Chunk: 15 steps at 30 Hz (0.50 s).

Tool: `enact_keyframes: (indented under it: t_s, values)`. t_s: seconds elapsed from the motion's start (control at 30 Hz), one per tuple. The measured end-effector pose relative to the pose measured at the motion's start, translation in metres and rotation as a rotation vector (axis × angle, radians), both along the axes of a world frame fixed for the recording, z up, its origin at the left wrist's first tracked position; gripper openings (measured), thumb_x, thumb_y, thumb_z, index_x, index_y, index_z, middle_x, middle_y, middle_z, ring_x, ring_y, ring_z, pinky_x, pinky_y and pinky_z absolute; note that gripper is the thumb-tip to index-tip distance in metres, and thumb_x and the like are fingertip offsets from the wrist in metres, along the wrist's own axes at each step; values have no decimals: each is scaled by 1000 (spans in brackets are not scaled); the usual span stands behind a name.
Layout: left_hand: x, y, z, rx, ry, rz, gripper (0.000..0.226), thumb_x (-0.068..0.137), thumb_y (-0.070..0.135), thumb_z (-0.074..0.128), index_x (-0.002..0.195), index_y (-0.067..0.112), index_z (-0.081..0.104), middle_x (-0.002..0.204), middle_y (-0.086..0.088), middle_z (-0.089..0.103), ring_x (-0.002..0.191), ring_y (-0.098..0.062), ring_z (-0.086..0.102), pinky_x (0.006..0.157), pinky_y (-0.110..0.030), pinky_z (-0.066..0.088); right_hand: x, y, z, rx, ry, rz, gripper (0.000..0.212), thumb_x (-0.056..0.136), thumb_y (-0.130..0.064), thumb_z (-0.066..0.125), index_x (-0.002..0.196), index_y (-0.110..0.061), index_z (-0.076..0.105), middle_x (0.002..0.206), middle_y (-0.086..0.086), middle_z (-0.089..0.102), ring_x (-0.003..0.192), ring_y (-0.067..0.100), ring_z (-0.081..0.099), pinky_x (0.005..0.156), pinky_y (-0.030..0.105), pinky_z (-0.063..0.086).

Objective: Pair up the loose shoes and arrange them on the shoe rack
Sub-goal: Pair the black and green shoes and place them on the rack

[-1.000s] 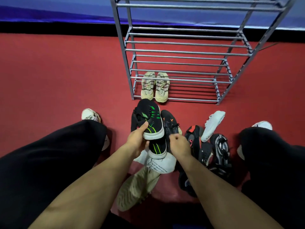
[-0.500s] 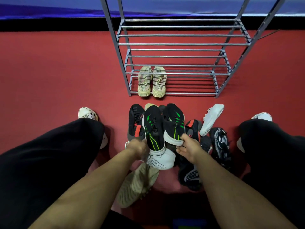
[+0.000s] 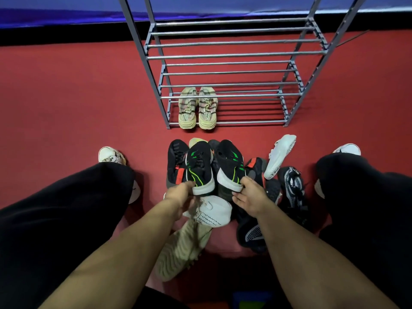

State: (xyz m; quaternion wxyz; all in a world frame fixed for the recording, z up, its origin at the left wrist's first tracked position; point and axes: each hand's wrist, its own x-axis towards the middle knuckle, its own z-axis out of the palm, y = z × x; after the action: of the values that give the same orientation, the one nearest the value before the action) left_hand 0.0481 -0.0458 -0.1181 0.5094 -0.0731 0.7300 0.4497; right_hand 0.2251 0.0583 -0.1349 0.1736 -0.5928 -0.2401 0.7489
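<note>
I hold one black-and-green shoe in each of my hands, above the pile of loose shoes on the red floor (image 3: 66, 108). My left hand (image 3: 181, 195) grips the left shoe (image 3: 199, 168) at its white heel, and my right hand (image 3: 250, 195) pinches the right shoe (image 3: 229, 168) at its heel too; the two shoes are side by side, toes pointing to the shoe rack (image 3: 234, 56). Half a second ago they were held the same way, only a little closer to me; one second ago the left hand had one of them lifted above the other, so now they are brought level as a pair. Both forearms reach forward between my knees, wrists slightly bent down, fingers curled around the heels. On the lowest shelf of the rack the beige pair (image 3: 198, 109) stands at the left side. Under my hands lie a white shoe (image 3: 214, 212) and a beige shoe (image 3: 180, 250), and a white sneaker (image 3: 281, 156) lies on the right.
</note>
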Motion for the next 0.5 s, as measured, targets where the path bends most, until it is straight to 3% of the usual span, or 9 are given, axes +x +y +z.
enact_keyframes:
  t_s: [0.1,0.23,0.37,0.5]
  values:
    - [-6,4,8,52,18,38,10,81,17,68,83,9,62,51,-1,57,34,-12,49,38,-19,41,-3,4,1,-4,79,-57,28,93,-18,52,119,-21,60,97,5,68,76,17,62,67,29,53]
    - [-11,14,9,82,37,4,18,82,20,70,95,10,63,63,-4,58,47,-16,52,41,-21,43,-6,12,6,92,79,-33,39,91,-18,53,128,-27,61,105,5,72,80,17,66,65,28,54]
    - [-8,43,11,116,42,-41,15,85,21,68,91,9,62,61,-5,53,43,-16,47,46,-24,43,-2,42,20,197,-9,-47,30,94,-18,52,116,-36,61,106,4,72,86,20,67,69,29,54]
    - [2,90,8,164,16,-61,11,89,20,64,92,9,64,68,-4,50,53,-13,46,46,-23,49,1,81,20,254,-77,-41,28,94,-17,51,114,-33,63,103,1,71,85,20,67,72,30,56]
